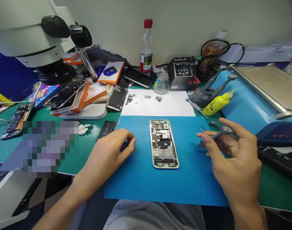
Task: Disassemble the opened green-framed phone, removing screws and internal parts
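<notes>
My right hand [234,159] grips a slim grey tool [222,132], likely a screwdriver, its tip just right of the opened phone [163,143], which lies flat on the blue mat [141,182]. My left hand [109,150] rests curled on the mat, seemingly empty. Reaching the internals calls for a steady tip.

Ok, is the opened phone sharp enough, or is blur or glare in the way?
Head view: opened phone sharp, light soft and even, no strong glare. Head view: far right, around the metal plate, is smeared. Head view: a pixelated patch covers part of the green bench; straight edges bow.
</notes>
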The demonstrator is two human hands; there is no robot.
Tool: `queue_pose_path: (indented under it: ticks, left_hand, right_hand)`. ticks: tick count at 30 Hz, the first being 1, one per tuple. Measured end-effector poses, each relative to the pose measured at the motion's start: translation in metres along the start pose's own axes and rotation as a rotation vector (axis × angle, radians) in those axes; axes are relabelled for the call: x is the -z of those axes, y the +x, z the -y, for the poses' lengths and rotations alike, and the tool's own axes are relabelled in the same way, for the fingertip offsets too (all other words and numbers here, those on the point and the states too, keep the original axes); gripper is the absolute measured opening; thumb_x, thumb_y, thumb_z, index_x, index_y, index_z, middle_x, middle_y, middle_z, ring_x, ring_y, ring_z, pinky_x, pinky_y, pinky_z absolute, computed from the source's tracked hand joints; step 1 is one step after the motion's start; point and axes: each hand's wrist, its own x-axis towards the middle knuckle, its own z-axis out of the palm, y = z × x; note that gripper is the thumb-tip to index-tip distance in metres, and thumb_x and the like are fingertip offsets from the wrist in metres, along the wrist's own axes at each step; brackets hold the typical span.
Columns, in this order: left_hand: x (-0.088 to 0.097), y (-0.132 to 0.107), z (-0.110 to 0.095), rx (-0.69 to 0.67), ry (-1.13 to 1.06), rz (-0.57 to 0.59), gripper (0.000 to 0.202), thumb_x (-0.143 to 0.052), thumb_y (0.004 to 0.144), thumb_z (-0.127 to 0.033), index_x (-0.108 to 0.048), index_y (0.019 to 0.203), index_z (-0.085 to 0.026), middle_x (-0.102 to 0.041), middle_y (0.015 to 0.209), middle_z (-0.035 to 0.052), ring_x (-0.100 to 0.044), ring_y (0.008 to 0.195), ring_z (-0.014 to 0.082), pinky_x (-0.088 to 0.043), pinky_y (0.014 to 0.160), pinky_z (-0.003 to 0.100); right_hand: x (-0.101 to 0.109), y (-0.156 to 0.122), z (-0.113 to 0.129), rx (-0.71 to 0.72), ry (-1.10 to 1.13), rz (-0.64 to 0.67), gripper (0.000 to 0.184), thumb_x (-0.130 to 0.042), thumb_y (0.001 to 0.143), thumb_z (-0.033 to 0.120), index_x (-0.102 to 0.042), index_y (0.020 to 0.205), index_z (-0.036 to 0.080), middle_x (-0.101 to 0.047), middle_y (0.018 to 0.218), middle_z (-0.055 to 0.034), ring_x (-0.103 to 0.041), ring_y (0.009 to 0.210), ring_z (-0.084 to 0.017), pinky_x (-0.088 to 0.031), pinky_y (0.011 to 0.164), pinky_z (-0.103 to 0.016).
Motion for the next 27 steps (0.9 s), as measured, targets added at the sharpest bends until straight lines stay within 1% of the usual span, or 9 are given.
queue_pose_path:
  ticks: [4, 9, 11, 13, 16, 18, 20, 23, 27]
  left_hand:
    - [0.001, 0.018, 0.001, -0.005, 0.138, 0.106, 0.025, -0.054, 0.113, -0.035, -0.062, 0.093, -0.025, -0.071, 0.081, 0.0002, -0.067, 0.072, 0.0222, -0.041, 0.065, 0.034]
    - [0.007, 0.043, -0.003, 0.058, 0.085, 0.274, 0.024, -0.050, 0.113, -0.036, -0.063, 0.096, -0.025, -0.078, 0.094, 0.0035, -0.071, 0.080, 0.0244, -0.042, 0.069, 0.034]
    - [0.009, 0.052, -0.001, 0.064, 0.073, 0.268, 0.018, -0.052, 0.112, -0.034, -0.064, 0.100, -0.025, -0.080, 0.099, 0.0036, -0.074, 0.083, 0.0248, -0.045, 0.070, 0.034]
    - [0.007, 0.058, 0.003, 0.070, 0.063, 0.259, 0.014, -0.055, 0.111, -0.035, -0.064, 0.105, -0.026, -0.081, 0.101, 0.0030, -0.074, 0.081, 0.0242, -0.047, 0.070, 0.033]
    - [0.001, 0.062, 0.012, 0.061, 0.055, 0.232, 0.009, -0.059, 0.109, -0.033, -0.065, 0.111, -0.026, -0.081, 0.106, 0.0020, -0.073, 0.078, 0.0226, -0.048, 0.068, 0.032]
    - [-0.005, 0.063, 0.016, 0.043, 0.055, 0.201, 0.008, -0.061, 0.109, -0.032, -0.065, 0.112, -0.026, -0.081, 0.111, 0.0023, -0.073, 0.080, 0.0220, -0.048, 0.069, 0.032]
    - [-0.009, 0.061, 0.019, 0.014, 0.061, 0.168, 0.009, -0.060, 0.111, -0.033, -0.065, 0.111, -0.026, -0.080, 0.117, 0.0028, -0.072, 0.081, 0.0213, -0.048, 0.071, 0.032]
    - [-0.015, 0.056, 0.020, -0.046, 0.074, 0.133, 0.014, -0.058, 0.113, -0.036, -0.066, 0.111, -0.025, -0.078, 0.121, 0.0032, -0.072, 0.082, 0.0211, -0.048, 0.072, 0.033]
    - [-0.021, 0.050, 0.018, -0.125, 0.092, 0.096, 0.021, -0.054, 0.116, -0.039, -0.071, 0.115, -0.025, -0.078, 0.120, 0.0036, -0.076, 0.091, 0.0237, -0.048, 0.071, 0.033]
  right_hand:
    - [0.004, 0.001, -0.001, -0.036, 0.043, 0.013, 0.058, -0.083, 0.096, 0.067, -0.073, 0.136, 0.027, -0.086, 0.111, -0.0071, -0.083, 0.095, -0.028, -0.066, 0.076, -0.041]
    - [0.012, 0.003, -0.003, -0.071, 0.053, 0.087, 0.056, -0.077, 0.099, 0.070, -0.070, 0.132, 0.026, -0.086, 0.114, -0.0085, -0.084, 0.103, -0.030, -0.065, 0.074, -0.038]
    - [0.014, 0.004, -0.005, -0.069, 0.037, 0.093, 0.057, -0.073, 0.102, 0.070, -0.070, 0.138, 0.026, -0.085, 0.106, -0.0069, -0.083, 0.094, -0.028, -0.064, 0.074, -0.037]
    - [0.015, 0.004, -0.008, -0.001, -0.018, 0.054, 0.058, -0.069, 0.106, 0.068, -0.070, 0.146, 0.026, -0.082, 0.095, -0.0043, -0.079, 0.083, -0.025, -0.062, 0.072, -0.036]
    - [0.012, 0.004, -0.012, 0.256, -0.221, 0.022, 0.048, -0.064, 0.113, 0.056, -0.071, 0.150, 0.026, -0.080, 0.098, -0.0048, -0.077, 0.085, -0.023, -0.059, 0.076, -0.035]
    - [0.009, 0.005, -0.014, 0.425, -0.370, 0.079, 0.038, -0.059, 0.117, 0.048, -0.076, 0.141, 0.024, -0.082, 0.108, -0.0074, -0.078, 0.096, -0.025, -0.057, 0.080, -0.036]
    - [0.006, 0.005, -0.016, 0.505, -0.455, 0.148, 0.033, -0.055, 0.118, 0.045, -0.079, 0.123, 0.023, -0.082, 0.110, -0.0088, -0.077, 0.103, -0.028, -0.055, 0.080, -0.038]
    - [0.005, 0.005, -0.019, 0.526, -0.500, 0.197, 0.034, -0.054, 0.118, 0.044, -0.077, 0.107, 0.022, -0.079, 0.104, -0.0095, -0.074, 0.100, -0.029, -0.054, 0.082, -0.041]
    - [0.006, 0.003, -0.018, 0.542, -0.528, 0.219, 0.030, -0.055, 0.118, 0.040, -0.075, 0.106, 0.021, -0.078, 0.106, -0.0097, -0.073, 0.099, -0.029, -0.053, 0.087, -0.043]
